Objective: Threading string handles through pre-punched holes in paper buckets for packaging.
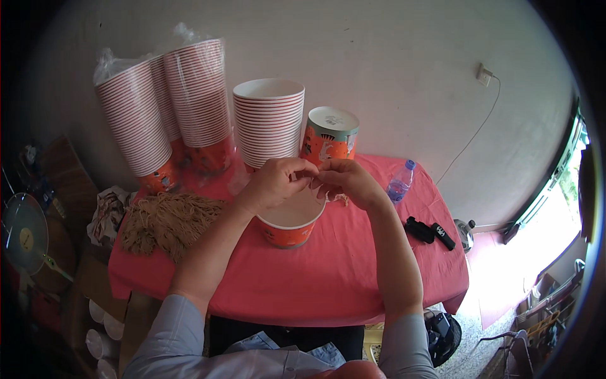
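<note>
Head view: one wide fisheye camera, the left of a side-by-side pair, worn on the person's head. Picture upright, unmirrored. Aim: forward and down, over the shirt front (259,364) and across the bench (341,275), with the wall (404,57) behind filling the upper part. Range: close; left hand (276,183) and right hand (351,180) near centre, forearms (214,256) from below. Right margin: bright opening (558,218). Rim: dark, curved, straight edges bowed.
</note>
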`<action>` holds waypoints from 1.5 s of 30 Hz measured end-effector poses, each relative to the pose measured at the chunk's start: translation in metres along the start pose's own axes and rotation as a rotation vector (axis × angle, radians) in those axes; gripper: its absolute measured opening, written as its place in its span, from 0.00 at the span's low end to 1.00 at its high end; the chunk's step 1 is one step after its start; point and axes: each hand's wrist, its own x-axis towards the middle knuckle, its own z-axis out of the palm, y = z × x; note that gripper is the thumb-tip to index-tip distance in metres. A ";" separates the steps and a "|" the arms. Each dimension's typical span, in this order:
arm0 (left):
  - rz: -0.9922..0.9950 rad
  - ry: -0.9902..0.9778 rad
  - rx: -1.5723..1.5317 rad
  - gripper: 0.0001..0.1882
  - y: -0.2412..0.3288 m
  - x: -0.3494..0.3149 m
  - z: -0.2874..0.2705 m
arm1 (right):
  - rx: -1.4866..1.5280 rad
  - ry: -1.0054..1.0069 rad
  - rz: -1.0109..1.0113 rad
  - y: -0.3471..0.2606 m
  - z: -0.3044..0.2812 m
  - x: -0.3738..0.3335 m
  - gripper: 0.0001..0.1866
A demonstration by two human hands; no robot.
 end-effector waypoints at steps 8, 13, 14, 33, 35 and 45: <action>-0.021 -0.020 0.077 0.07 0.000 0.004 -0.001 | -0.047 0.005 0.025 -0.003 0.001 -0.002 0.08; -0.117 0.003 0.016 0.09 -0.002 0.004 -0.003 | -0.065 0.025 -0.029 -0.001 -0.002 -0.001 0.08; -0.149 -0.012 -0.012 0.10 -0.001 0.004 -0.003 | -0.063 0.025 -0.025 -0.002 -0.002 -0.002 0.08; -0.198 -0.055 -0.084 0.12 -0.002 0.003 -0.004 | -0.406 0.086 -0.034 -0.002 0.013 -0.003 0.09; -0.222 -0.062 -0.083 0.12 -0.001 0.003 -0.003 | -0.398 0.104 -0.042 -0.001 0.013 -0.002 0.10; -0.220 -0.079 -0.141 0.11 -0.001 0.003 -0.003 | -0.589 0.209 -0.109 -0.004 0.019 -0.004 0.08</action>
